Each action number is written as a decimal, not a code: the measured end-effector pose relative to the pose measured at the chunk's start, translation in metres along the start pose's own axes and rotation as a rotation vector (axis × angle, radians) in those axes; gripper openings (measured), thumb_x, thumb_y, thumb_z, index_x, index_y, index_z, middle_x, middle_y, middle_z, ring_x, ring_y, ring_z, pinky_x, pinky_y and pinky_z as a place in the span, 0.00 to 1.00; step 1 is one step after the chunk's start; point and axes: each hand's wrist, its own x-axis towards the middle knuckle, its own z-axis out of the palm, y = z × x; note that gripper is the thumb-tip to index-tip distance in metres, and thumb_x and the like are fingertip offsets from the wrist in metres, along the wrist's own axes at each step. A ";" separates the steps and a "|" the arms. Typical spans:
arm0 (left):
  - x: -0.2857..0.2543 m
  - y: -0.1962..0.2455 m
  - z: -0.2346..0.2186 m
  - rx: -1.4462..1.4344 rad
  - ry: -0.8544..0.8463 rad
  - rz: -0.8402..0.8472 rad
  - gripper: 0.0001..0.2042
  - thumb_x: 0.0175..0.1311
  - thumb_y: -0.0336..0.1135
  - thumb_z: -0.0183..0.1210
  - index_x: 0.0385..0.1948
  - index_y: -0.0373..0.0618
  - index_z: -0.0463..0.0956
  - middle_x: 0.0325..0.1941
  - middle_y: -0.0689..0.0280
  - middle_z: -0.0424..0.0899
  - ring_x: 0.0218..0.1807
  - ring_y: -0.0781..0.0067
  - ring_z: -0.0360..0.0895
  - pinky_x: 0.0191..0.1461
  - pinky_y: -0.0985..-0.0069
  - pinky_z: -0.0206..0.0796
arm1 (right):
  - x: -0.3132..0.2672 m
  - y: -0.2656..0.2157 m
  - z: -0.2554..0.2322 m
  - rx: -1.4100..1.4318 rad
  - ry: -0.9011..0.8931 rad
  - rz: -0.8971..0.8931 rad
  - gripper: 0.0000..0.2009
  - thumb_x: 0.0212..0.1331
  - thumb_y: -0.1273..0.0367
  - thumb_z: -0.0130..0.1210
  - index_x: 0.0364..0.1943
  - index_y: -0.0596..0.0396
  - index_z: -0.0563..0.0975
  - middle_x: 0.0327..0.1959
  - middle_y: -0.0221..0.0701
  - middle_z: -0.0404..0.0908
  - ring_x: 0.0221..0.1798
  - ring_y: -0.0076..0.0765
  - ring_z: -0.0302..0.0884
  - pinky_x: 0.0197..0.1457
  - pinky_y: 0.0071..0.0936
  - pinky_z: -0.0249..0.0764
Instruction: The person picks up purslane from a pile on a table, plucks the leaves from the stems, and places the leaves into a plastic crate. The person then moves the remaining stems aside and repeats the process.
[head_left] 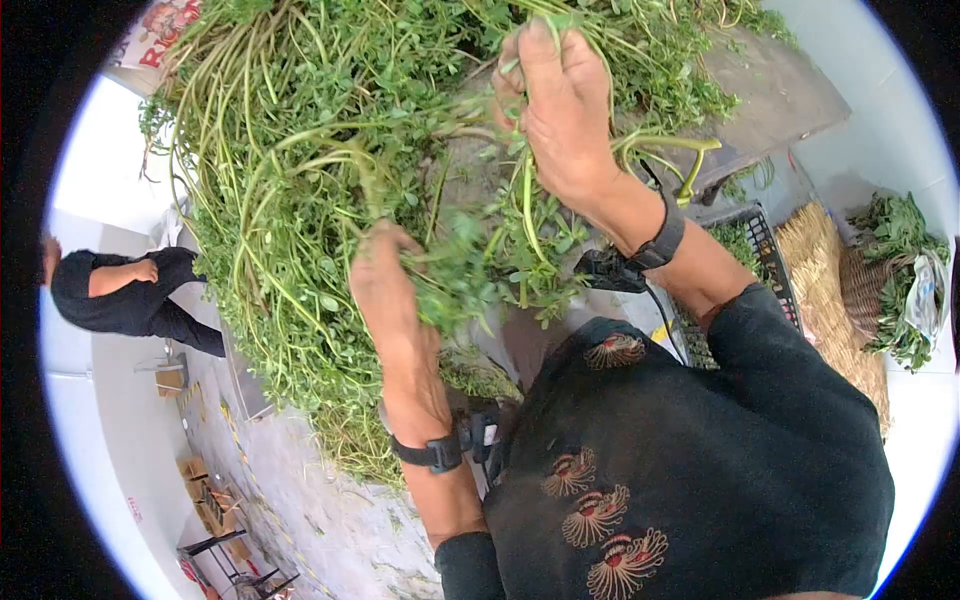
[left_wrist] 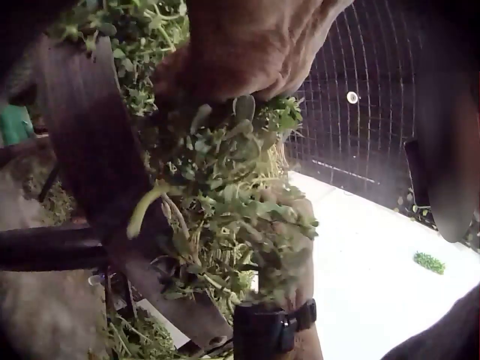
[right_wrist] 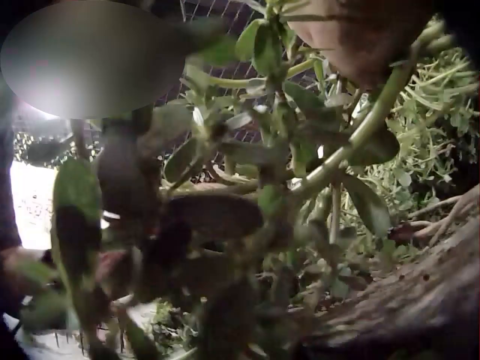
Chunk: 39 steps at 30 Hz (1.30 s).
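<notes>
A large heap of purslane (head_left: pixel 300 270), with long pale stems and small fleshy leaves, covers much of the grey tabletop (head_left: pixel 790 105). Over the heap's near side, my left hand (head_left: pixel 383 290) holds leafy sprigs (head_left: pixel 455 285), blurred in the head view. In the left wrist view, leaves hang below that hand (left_wrist: pixel 255 45). Farther up and to the right, my right hand (head_left: pixel 565 115) has its fingers curled round purslane stems. A thick stem (right_wrist: pixel 367 124) and leaves fill much of the right wrist view, hiding most of that hand.
A black crate (head_left: pixel 765 250) with greens inside stands at the right, beside a straw bundle (head_left: pixel 825 280) and a brown basket (head_left: pixel 862 285). A person in dark clothes (head_left: pixel 105 290) is at the left. Cardboard boxes (head_left: pixel 210 515) lie farther off at lower left.
</notes>
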 end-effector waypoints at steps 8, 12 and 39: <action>-0.021 0.004 0.019 -0.097 -0.285 -0.036 0.12 0.59 0.41 0.61 0.34 0.41 0.78 0.31 0.73 0.77 0.34 0.83 0.69 0.40 0.84 0.59 | 0.003 0.029 0.001 0.023 0.074 0.105 0.14 0.66 0.56 0.43 0.33 0.52 0.67 0.25 0.26 0.68 0.22 0.19 0.63 0.21 0.19 0.63; -0.024 0.000 0.031 -0.026 -0.373 -0.016 0.13 0.58 0.42 0.62 0.35 0.41 0.78 0.29 0.73 0.77 0.31 0.84 0.68 0.37 0.82 0.60 | -0.003 0.024 0.009 -0.002 0.082 0.094 0.16 0.67 0.57 0.41 0.32 0.55 0.70 0.26 0.25 0.68 0.29 0.20 0.63 0.27 0.21 0.63; -0.025 0.004 0.022 0.257 -0.429 0.113 0.09 0.64 0.35 0.53 0.35 0.39 0.77 0.19 0.79 0.68 0.21 0.89 0.59 0.23 0.85 0.52 | 0.003 0.042 0.001 -0.133 -0.054 0.156 0.17 0.65 0.59 0.43 0.29 0.61 0.72 0.18 0.27 0.68 0.23 0.21 0.63 0.28 0.24 0.63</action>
